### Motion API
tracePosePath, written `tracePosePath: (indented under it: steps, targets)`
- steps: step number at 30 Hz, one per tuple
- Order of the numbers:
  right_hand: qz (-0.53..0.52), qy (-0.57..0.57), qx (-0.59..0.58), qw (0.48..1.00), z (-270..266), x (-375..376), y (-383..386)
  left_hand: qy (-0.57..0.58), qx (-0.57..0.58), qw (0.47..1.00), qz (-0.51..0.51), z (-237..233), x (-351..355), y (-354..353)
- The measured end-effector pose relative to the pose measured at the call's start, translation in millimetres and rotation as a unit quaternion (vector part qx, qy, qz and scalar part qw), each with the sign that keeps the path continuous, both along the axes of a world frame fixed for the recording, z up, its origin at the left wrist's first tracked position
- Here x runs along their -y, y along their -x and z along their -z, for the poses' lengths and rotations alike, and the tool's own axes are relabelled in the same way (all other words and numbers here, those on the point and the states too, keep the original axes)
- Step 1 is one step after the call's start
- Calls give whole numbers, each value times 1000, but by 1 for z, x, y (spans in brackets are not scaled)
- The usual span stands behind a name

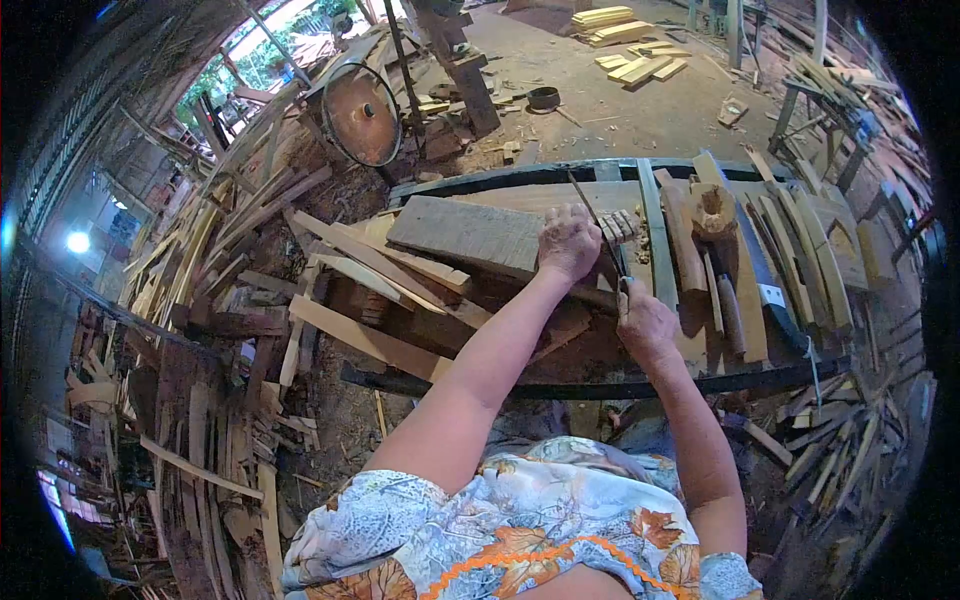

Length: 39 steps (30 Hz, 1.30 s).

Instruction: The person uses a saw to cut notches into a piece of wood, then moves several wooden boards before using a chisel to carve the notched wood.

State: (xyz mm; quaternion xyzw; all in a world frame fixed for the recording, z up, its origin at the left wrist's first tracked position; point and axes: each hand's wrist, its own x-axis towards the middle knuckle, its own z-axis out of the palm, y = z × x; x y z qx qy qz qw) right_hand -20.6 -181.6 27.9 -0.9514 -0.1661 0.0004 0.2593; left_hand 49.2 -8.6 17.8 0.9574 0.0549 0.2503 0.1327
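A thick grey-brown wooden board [470,232] lies slanted across the workbench. My left hand [570,243] is closed over its right end, with the fingers curled down on the wood. In my right hand [646,320] is the handle of a saw [603,228], its long thin dark blade pointing away from me. The blade passes close beside my left knuckles and is seen nearly edge-on. Just right of the blade, a row of several notched pieces [620,226] shows at the board's end, with wood chips around it.
On the bench's right lie a blue-bladed handsaw [770,293], a wooden block with a hole [713,210] and several strips. Loose planks [370,335] cross its left side. A dark metal rail [600,385] runs along the front edge. Stacked boards [640,65] lie on the floor beyond.
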Motion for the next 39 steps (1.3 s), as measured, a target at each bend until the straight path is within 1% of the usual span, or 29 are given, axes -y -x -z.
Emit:
tracePosePath:
  steps: [3,6,9,11,16,18,21,24,27,30,32,34,36,38,39]
  targets:
    - [5,15,1,1000,0,0,0,-11,5,1000,1,1,0,-1]
    - [0,-7,8,1000,4,0,-1,-9,-1,1000,5,0,0,0]
    - [-4,6,7,1000,2,1,-1,-22,20,1000,7,2,-2,-1]
    - [-10,2,11,1000,1,7,3,-11,14,1000,6,2,0,-1]
    - [-20,10,6,1000,3,35,37,8,8,1000,5,1,1,0]
    - [-15,-7,-1,1000,-3,42,49,4,9,1000,6,-1,0,0]
    - [-25,6,17,1000,2,52,57,5,-4,1000,6,-5,2,2]
    - [-17,4,23,1000,-1,48,49,13,-9,1000,19,-9,0,3]
    - [-33,-10,45,998,24,25,5,3,-1,1000,17,-5,-1,2]
    - [-26,-5,61,998,13,-4,-18,8,3,1000,23,-1,-2,0]
    - [-23,0,54,998,9,-3,-16,14,13,1000,20,-2,0,0]
    - [-23,7,43,999,7,2,-8,9,-15,1000,6,-3,1,1]
    - [-15,4,37,999,7,22,19,10,-19,1000,2,-4,0,1]
    - [-15,6,-8,1000,-3,44,52,14,-25,1000,-3,-6,2,3]
    - [-18,8,-10,1000,0,51,59,17,-12,1000,0,-8,2,3]
